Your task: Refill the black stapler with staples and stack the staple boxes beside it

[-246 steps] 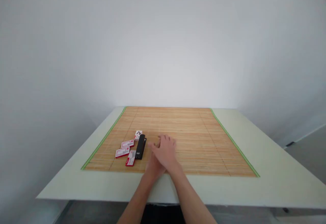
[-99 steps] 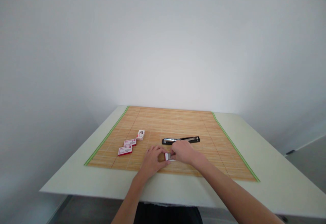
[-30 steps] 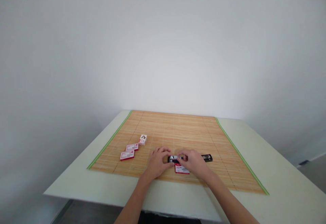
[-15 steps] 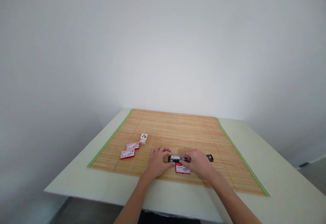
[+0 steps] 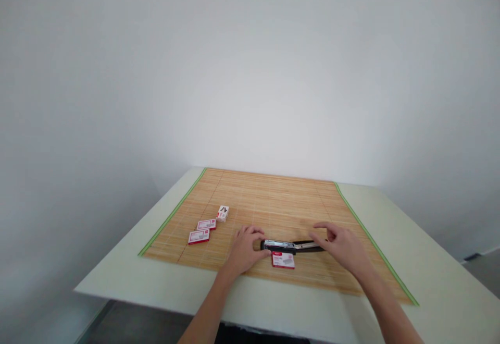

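A black stapler (image 5: 278,246) lies folded out flat on the bamboo mat, its silvery metal inside facing up. My left hand (image 5: 247,249) grips its left end between thumb and fingers. Over the stapler's right end hovers my right hand (image 5: 344,244), thumb and forefinger apart, with nothing visible between them; whether the thumb touches the stapler I cannot tell. Just in front of the stapler lies a red and white staple box (image 5: 283,260), close to my left thumb.
Two more flat red and white boxes (image 5: 199,236) (image 5: 206,224) and a small white box (image 5: 223,213) lie on the left of the bamboo mat (image 5: 269,193). The mat has green edges and covers much of the white table (image 5: 156,281). A wall stands behind.
My right hand has let go of the stapler's middle and moved right, its fingers parting. More of the stapler's metal inside now shows. My left hand keeps its hold.
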Tool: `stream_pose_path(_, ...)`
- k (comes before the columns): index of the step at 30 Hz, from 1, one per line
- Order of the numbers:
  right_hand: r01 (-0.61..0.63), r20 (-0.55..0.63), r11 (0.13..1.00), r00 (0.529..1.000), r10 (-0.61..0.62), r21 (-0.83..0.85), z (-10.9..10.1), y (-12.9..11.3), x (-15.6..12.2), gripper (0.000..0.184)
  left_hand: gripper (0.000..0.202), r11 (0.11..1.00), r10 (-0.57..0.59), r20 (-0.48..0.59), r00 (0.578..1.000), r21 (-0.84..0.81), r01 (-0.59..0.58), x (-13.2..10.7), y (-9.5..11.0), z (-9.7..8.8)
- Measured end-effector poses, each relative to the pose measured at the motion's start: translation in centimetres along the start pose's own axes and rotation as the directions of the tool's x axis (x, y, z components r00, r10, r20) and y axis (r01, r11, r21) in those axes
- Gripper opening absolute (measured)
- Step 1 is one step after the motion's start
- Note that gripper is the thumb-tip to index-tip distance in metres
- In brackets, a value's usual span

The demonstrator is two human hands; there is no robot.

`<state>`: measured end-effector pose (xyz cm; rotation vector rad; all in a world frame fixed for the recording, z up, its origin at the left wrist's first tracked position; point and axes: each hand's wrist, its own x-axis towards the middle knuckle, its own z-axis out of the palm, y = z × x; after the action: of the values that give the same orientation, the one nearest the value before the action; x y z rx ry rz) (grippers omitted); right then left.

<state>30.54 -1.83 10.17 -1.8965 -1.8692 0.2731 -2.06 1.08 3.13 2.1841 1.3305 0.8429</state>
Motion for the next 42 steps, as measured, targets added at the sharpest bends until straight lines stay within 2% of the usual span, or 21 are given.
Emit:
stream_pose_path(2,-0.072,0.068,0.985,0.996,0.061,0.158,-0.3,3.2,-0.4,0.063,0.035,1.000,-0.003,-0.001,1.000,-0.006,0.003,0.0,0.0,0.0)
stream_pose_path(3,-0.102,0.147,0.958,0.987,0.064,0.267,0.0,4.3,-0.8,0.066,0.035,1.000,-0.006,0.001,1.000,-0.007,0.006,0.1,0.1,0.0)
stream_pose_path(5,-0.170,0.288,0.873,0.957,0.035,0.458,0.8,5.5,-1.7,0.070,0.035,1.000,-0.011,0.004,1.000,-0.004,0.011,0.1,0.2,-0.1)
stream_pose_path(7,-0.212,0.334,0.798,0.942,0.013,0.564,1.7,5.4,-2.1,0.069,0.035,1.000,-0.013,0.004,1.000,0.001,0.013,0.0,0.3,-0.2)
stream_pose_path(10,-0.173,0.286,0.771,0.958,-0.012,0.613,2.0,3.4,-1.5,0.062,0.034,1.000,-0.013,0.000,1.000,-0.002,0.013,-0.1,0.6,-0.3)
stream_pose_path(13,-0.029,0.204,0.788,0.971,-0.124,0.615,1.5,0.2,0.2,0.049,0.035,1.000,-0.016,-0.006,1.000,-0.006,0.016,-0.2,0.7,-0.4)
stream_pose_path(16,0.109,0.140,0.854,0.968,-0.208,0.509,1.7,-3.6,1.8,0.040,0.036,1.000,-0.013,-0.007,1.000,-0.006,0.013,-0.2,0.8,-0.4)
stream_pose_path(20,0.259,0.167,0.913,0.932,-0.322,0.315,4.0,-8.3,2.6,0.027,0.036,1.000,-0.007,0.000,1.000,0.007,0.007,-0.2,0.8,-0.5)
stream_pose_path(24,0.292,0.255,0.944,0.911,-0.324,0.153,6.4,-10.6,2.4,0.020,0.036,1.000,0.004,-0.012,1.000,0.013,-0.003,-0.3,0.8,-0.4)
stream_pose_path(27,0.302,0.289,0.941,0.897,-0.335,0.151,6.5,-10.6,2.3,0.018,0.034,1.000,0.015,-0.020,1.000,0.002,-0.015,-0.3,0.6,-0.3)
stream_pose_path(31,0.369,0.314,0.897,0.845,-0.433,0.245,5.2,-9.9,2.1,0.015,0.034,1.000,0.005,-0.016,1.000,0.003,-0.005,-0.2,0.6,-0.2)
stream_pose_path(34,0.377,0.308,0.883,0.836,-0.454,0.278,4.4,-9.3,2.0,0.019,0.035,1.000,-0.014,-0.013,1.000,0.009,0.015,-0.2,0.8,-0.3)
stream_pose_path(38,0.309,0.256,0.906,0.887,-0.385,0.290,4.5,-7.7,1.8,0.030,0.045,1.000,-0.020,-0.025,1.000,-0.008,0.020,-0.3,1.2,-0.5)
stream_pose_path(42,0.097,0.172,0.939,0.972,-0.161,0.330,6.1,-5.1,1.2,0.056,0.046,0.999,-0.016,-0.039,0.999,-0.033,0.015,-0.5,1.6,-0.8)
